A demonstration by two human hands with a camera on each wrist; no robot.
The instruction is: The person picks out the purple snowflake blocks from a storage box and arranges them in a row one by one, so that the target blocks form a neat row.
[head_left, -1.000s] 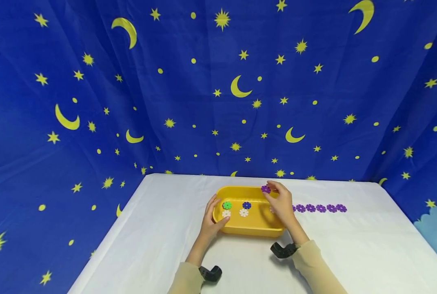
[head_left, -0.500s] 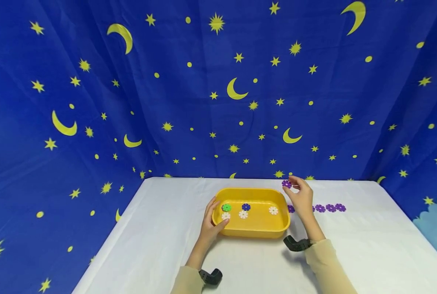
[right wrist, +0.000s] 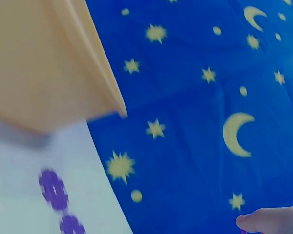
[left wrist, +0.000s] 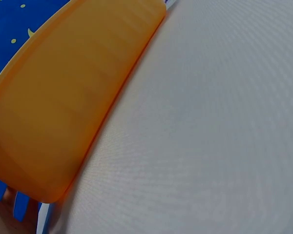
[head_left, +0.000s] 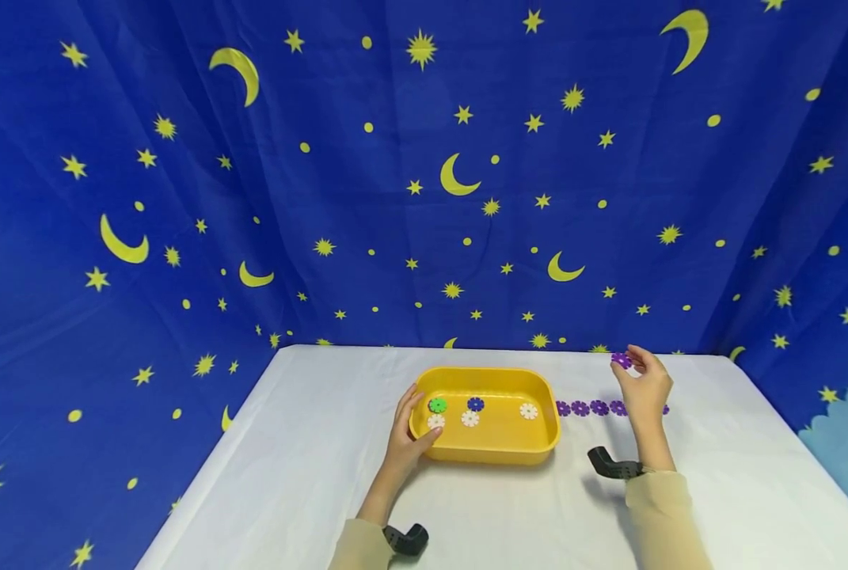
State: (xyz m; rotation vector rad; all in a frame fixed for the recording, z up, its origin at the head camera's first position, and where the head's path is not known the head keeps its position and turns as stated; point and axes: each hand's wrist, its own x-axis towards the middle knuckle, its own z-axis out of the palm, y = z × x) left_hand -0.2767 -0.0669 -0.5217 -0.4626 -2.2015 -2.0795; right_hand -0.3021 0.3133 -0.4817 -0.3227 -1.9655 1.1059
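My right hand (head_left: 648,389) pinches a purple snowflake-shaped plastic disc (head_left: 621,361) between thumb and fingers, raised over the right side of the table. Below it on the cloth runs a row of purple discs (head_left: 580,408), partly covered by this hand. At the left end of a yellow tray (head_left: 491,457), my left hand (head_left: 402,445) grips the wall, thumb over the front rim. Inside the tray lie a green disc (head_left: 438,405), a dark blue disc (head_left: 475,404) and several white discs (head_left: 529,411). In the right wrist view, only a fingertip (right wrist: 271,220) shows at the lower right.
A white cloth (head_left: 495,514) covers the table. Behind and beside it hangs a blue curtain (head_left: 366,198) with yellow moons and stars. Each wrist carries a black camera mount (head_left: 612,464).
My right hand has moved right, away from above the tray, carrying the purple disc along over the row. The left hand stays on the tray's left end.
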